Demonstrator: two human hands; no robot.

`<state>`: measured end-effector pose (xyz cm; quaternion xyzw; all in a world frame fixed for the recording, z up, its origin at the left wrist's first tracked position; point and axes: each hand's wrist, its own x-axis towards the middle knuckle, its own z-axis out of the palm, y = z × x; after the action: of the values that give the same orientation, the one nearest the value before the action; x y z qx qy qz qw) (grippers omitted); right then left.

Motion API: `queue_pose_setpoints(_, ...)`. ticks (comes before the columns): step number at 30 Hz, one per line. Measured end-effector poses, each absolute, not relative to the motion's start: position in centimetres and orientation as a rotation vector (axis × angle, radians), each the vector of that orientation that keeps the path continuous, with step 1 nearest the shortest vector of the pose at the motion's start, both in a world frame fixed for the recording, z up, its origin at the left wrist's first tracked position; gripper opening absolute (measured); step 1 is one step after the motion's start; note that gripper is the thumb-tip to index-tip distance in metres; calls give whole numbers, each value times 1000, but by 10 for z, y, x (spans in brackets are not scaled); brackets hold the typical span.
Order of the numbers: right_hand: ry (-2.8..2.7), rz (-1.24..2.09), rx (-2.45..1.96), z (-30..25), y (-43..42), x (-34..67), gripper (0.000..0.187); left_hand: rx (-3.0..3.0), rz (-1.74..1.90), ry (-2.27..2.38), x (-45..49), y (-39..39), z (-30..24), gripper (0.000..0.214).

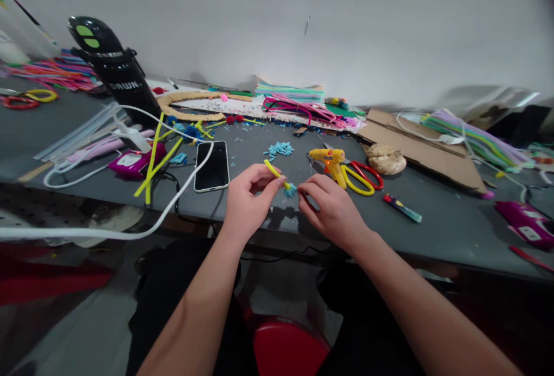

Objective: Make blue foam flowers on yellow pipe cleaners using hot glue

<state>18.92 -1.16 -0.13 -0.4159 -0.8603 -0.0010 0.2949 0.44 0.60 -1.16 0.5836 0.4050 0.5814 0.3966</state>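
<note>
My left hand [249, 197] pinches a short yellow pipe cleaner [271, 168] between thumb and fingers. At the pipe cleaner's lower end sits a small cluster of light blue fuzzy pieces [290, 190]. Just right of that cluster is my right hand [331, 206], its fingertips pressed together; whatever they hold is too small or hidden to make out. Beyond both hands lies a pile of cut light blue pieces [279, 150]. A yellow glue gun [331, 161] rests behind my right hand, beside scissors with yellow handles [360, 182] and others with red handles [373, 175].
Left of my hands are a phone [212, 166], yellow pipe cleaners [162, 168], a white cable [173, 203] and a tall black bottle [115, 70]. A cutter knife [402, 209], a beige lump [384, 159] and cardboard [424, 151] lie on the right.
</note>
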Motion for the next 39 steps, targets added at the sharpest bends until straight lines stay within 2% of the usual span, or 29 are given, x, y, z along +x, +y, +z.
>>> queue_pose_setpoints(5,-2302,-33,-1110,1,-14,188,20,1475,1483,1022,3,7,-13,13)
queue_pose_setpoints(9,-2242,105,-1124,3,-14,190,16,1486,1492,1037,2,8,-13,14)
queue_pose_setpoints(13,-1976,411,-1250,5,-13,189,14,1493,1516,1039,1,7,-12,14)
queue_pose_setpoints(18,-1531,1077,-1318,5,-9,184,34,1510,1499,1009,3,5,-10,13)
queue_pose_setpoints(21,-1384,1293,-1254,6,-8,182,34,1510,1491,969,3,4,-8,11)
queue_pose_setpoints(25,-1287,1368,-1198,6,-8,181,31,1495,1520,949,3,3,-5,10)
queue_pose_setpoints(39,-1292,1324,-1208,6,-9,180,27,1477,1486,944,5,2,-5,13)
